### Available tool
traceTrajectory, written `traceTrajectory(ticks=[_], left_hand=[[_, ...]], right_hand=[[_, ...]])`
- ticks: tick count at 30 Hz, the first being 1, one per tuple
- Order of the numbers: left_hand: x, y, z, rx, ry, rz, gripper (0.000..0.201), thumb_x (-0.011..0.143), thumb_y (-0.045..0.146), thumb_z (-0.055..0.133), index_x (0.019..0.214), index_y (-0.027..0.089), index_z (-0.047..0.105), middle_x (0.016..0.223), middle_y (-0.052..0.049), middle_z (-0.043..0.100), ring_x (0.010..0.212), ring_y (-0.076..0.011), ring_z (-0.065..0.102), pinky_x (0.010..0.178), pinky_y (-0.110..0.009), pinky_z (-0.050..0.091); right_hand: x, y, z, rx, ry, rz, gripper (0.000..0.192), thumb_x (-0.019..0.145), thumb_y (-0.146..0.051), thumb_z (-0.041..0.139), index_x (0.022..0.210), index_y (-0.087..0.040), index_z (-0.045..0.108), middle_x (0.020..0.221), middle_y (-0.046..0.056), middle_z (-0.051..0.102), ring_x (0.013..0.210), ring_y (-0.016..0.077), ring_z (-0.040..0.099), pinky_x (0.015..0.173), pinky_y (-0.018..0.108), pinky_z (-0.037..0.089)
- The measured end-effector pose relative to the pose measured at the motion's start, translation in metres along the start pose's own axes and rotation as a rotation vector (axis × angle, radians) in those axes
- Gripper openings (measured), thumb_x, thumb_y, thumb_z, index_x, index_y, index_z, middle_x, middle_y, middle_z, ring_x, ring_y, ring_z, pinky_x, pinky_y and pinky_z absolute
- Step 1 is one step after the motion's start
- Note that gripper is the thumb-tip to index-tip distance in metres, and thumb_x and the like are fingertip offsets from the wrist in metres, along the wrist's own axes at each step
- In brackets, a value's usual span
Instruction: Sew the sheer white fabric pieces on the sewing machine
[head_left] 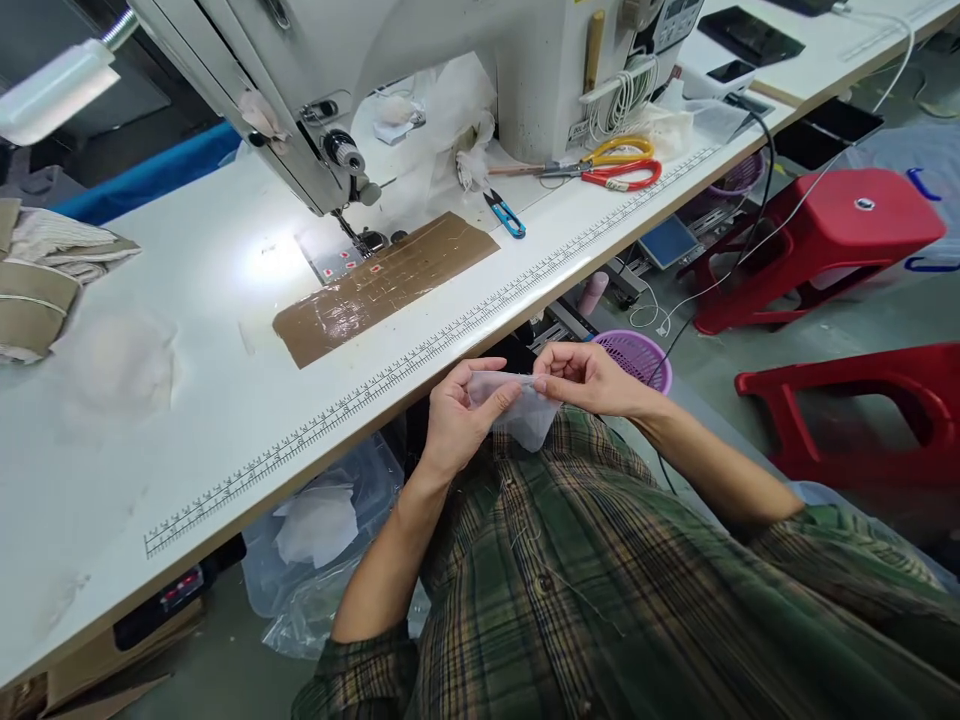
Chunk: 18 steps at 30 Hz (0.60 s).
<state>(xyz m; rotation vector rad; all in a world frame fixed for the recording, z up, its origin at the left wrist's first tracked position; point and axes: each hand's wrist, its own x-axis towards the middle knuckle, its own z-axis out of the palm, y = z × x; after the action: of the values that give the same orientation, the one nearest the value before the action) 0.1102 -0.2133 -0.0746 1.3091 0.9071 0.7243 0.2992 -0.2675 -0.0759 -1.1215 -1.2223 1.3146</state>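
Observation:
In front of my shirt, just off the table's edge, a small piece of sheer white fabric [529,418] is stretched between my hands. My left hand [461,415] pinches its left part between thumb and fingers. At the top right edge, the fingertips of my right hand [589,378] pinch the same piece. The lower part of the fabric hangs loose. Beyond my hands stands a white sewing machine [450,30], its needle area lit. A brown taped plate [382,285] lies on the table beside the presser foot.
Blue thread snips [505,214] and scissors with yellow and red handles [619,165] lie right of the needle. A printed ruler [420,355] runs along the table's front edge. Folded fabric [45,275] sits at left. Red stools [862,215], a purple basket [637,358] and a plastic bin [322,520] stand below.

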Motion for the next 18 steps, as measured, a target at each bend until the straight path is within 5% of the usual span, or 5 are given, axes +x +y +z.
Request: traceTrajectory(ticks=[11, 18], left_hand=[[0.001, -0.005, 0.005, 0.021, 0.056, 0.116, 0.019, 0.073, 0.03, 0.081, 0.083, 0.017, 0.07, 0.089, -0.004, 0.076, 0.082, -0.0169, 0.07, 0.078, -0.03, 0.057], [0.003, -0.014, 0.006, -0.071, 0.044, 0.156, 0.019, 0.073, 0.027, 0.081, 0.078, 0.016, 0.066, 0.091, -0.006, 0.077, 0.087, -0.0199, 0.073, 0.083, -0.034, 0.059]], right_hand=[[-0.006, 0.001, -0.01, -0.398, 0.048, -0.173, 0.016, 0.091, -0.031, 0.063, 0.088, -0.015, 0.064, 0.07, -0.001, 0.061, 0.059, 0.0087, 0.052, 0.054, 0.021, 0.04], [-0.004, 0.003, -0.012, -0.464, 0.073, -0.271, 0.015, 0.091, -0.03, 0.064, 0.089, -0.015, 0.065, 0.077, 0.0, 0.064, 0.064, 0.0089, 0.056, 0.058, 0.021, 0.042]])
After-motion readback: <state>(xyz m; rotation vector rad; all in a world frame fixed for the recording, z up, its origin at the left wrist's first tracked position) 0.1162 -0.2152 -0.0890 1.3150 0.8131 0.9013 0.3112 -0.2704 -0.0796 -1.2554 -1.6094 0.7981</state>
